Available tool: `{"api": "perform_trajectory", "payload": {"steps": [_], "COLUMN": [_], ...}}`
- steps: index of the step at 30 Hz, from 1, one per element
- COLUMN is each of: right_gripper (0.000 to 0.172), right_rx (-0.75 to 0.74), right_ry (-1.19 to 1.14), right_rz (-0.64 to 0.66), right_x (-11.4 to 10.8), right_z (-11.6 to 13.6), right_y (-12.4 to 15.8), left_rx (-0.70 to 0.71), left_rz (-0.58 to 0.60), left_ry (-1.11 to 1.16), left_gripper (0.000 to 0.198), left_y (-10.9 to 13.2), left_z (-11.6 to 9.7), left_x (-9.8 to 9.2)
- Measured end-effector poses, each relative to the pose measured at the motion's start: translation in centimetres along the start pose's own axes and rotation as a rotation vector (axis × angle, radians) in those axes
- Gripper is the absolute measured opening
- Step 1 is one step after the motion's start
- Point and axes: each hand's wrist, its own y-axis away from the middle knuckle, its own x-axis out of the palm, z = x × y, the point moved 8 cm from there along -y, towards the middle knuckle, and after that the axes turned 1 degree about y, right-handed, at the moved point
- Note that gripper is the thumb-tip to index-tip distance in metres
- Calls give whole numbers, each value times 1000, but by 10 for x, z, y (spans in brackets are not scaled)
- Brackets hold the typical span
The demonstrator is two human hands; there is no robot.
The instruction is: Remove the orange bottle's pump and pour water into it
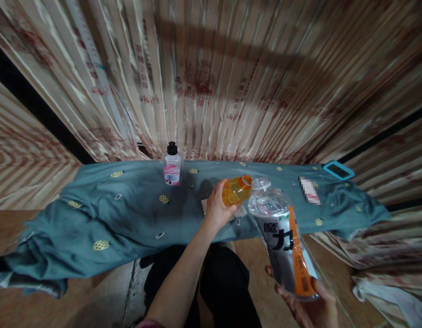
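My left fingers [216, 205] hold an amber bottle [235, 192]; my right fingers [323, 294], a clear bottle [281, 243]. Left of the clear bottle: pink-labelled bottle [172, 171]; right: pixelated item [310, 190], unidentifiable.

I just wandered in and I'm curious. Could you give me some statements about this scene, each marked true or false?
1. The left hand holds the orange bottle. True.
2. The right hand holds nothing. False: it grips the large clear bottle near its base.
3. The black-capped bottle stands upright on the cloth. True.
4. The cloth is plain red. False: it is blue-green with yellow prints.
5. The blue-rimmed object lies toward the cloth's left end. False: it lies toward the right end.
6. The mouths of the two held bottles are close together. True.
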Motion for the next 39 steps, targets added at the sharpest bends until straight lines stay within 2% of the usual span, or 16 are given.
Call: {"api": "perform_trajectory", "payload": {"steps": [4, 9, 17, 20, 22, 26, 29, 34, 39], "right_gripper": [44, 41, 37, 29, 33, 42, 40, 65, 55], "right_rx": [-18, -40, -50, -52, -29, -31, -43, -48, -56], "right_ry": [77, 60, 62, 56, 60, 95, 123, 225, 157], "right_rz": [-21, -49, -78, -54, -10, -13, 1, 19, 53], "right_x": [-4, -6, 10, 7, -2, -25, -25, -20, -29], "right_z": [7, 15, 14, 14, 13, 13, 12, 9, 2], "right_y": [4, 7, 18, 19, 17, 16, 18, 18, 11], "left_rx": [12, 22, 11, 0, -6, -16, -20, -19, -10], "left_rz": [16, 38, 56, 48, 44, 40, 38, 36, 51], "left_ry": [-7, -16, 23, 31, 33, 41, 33, -1, -31], "left_gripper": [69, 69, 68, 67, 67, 67, 68, 70, 70], "left_y": [-1, -2, -2, -3, -3, -3, -4, -5, -7], "left_z": [-2, -1, 0, 0, 0, 2, 4, 5, 6], "left_x": [0, 1, 1, 0, -1, 0, 0, -3, -3]}}
